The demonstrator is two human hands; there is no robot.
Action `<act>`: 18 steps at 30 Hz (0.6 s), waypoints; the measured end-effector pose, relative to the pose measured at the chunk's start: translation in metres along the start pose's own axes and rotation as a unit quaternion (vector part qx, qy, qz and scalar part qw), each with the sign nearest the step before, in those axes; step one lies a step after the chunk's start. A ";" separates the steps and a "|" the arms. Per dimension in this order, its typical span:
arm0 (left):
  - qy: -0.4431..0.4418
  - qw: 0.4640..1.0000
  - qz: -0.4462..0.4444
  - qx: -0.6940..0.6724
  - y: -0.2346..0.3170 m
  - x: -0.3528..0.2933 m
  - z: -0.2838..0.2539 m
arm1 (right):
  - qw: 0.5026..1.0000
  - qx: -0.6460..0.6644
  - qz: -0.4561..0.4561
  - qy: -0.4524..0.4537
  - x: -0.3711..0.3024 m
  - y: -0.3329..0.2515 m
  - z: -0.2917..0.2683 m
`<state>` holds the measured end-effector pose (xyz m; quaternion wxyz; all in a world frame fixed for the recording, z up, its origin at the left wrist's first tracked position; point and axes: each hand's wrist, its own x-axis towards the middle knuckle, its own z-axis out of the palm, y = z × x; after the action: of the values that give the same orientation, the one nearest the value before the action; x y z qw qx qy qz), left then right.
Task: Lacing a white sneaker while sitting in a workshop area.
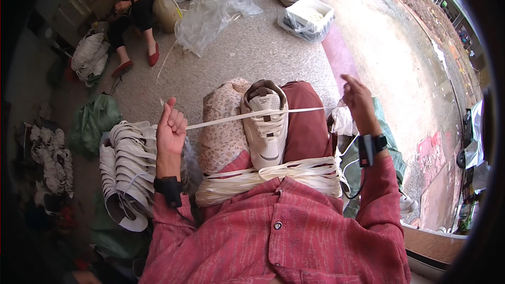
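Observation:
A cream and beige sneaker (267, 147) rests between my knees, its toe toward me and its brown-lined opening away from me. Crossed laces show over its tongue. A flat white shoelace (231, 120) stretches taut across the shoe between my hands. My left hand (171, 129) is closed, gripping the lace at the left. My right hand (359, 102), raised at the right, has the lace's other stretch at its fingers, with the index finger partly extended. A thick bundle of white laces (226, 184) lies across my lap.
Stacked white shoe uppers (129, 165) stand at my left, beside a green sack (96, 121). More uppers hang together farther left (51, 160). A seated person (139, 16) is at the far left. Plastic sheeting (205, 26) and a lined white tub (310, 18) lie ahead.

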<state>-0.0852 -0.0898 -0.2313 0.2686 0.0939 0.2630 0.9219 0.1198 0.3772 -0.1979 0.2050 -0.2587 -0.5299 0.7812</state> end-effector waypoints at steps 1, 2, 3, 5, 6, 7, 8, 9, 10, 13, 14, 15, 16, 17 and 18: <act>-0.018 0.997 -0.022 0.070 0.002 0.003 0.007 | 0.997 -0.077 -0.002 -0.006 -0.005 -0.001 0.009; -0.020 0.997 -0.023 0.068 0.001 0.005 0.014 | 0.988 -0.154 -0.004 -0.012 -0.009 0.001 0.019; 0.011 0.993 -0.012 0.120 0.000 0.005 0.024 | 0.974 -0.220 -0.036 -0.029 -0.014 0.007 0.033; 0.040 0.984 -0.004 0.172 -0.006 0.007 0.035 | 0.933 -0.312 -0.138 -0.112 -0.020 0.026 0.049; 0.071 0.974 0.018 0.214 -0.008 0.007 0.038 | 0.897 -0.393 -0.147 -0.139 -0.028 0.026 0.060; 0.099 0.961 0.037 0.254 -0.010 0.008 0.040 | 0.877 -0.416 -0.146 -0.190 -0.032 0.029 0.065; 0.097 0.961 0.035 0.255 -0.012 0.008 0.040 | 0.855 -0.437 -0.143 -0.241 -0.034 0.031 0.069; 0.127 0.954 0.049 0.267 -0.012 0.007 0.038 | 0.855 -0.437 -0.144 -0.239 -0.037 0.030 0.074; 0.157 0.946 0.062 0.278 -0.013 0.006 0.036 | 0.823 -0.457 -0.201 -0.272 -0.039 0.029 0.079; 0.151 0.948 0.089 0.265 -0.008 0.001 0.019 | 0.782 -0.474 -0.251 -0.317 -0.039 0.028 0.082; 0.150 0.948 0.089 0.265 -0.007 0.000 0.013 | 0.778 -0.474 -0.243 -0.333 -0.038 0.029 0.082; 0.192 0.938 0.109 0.265 -0.005 -0.002 0.015 | 0.778 -0.473 -0.244 -0.333 -0.037 0.029 0.083; 0.234 0.926 0.130 0.265 -0.002 -0.004 0.015 | 0.809 -0.452 -0.184 -0.327 -0.036 0.029 0.084; 0.215 0.938 0.131 0.237 0.004 -0.005 -0.002 | 0.836 -0.429 -0.124 -0.319 -0.036 0.029 0.084; 0.215 0.939 0.131 0.236 0.004 -0.005 -0.001 | 0.836 -0.430 -0.124 -0.319 -0.034 0.031 0.084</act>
<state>-0.0835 -0.0959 -0.2300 0.0528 -0.0119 0.5097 0.8587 0.0929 0.2855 -0.1945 -0.0117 0.0103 -0.8761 0.4820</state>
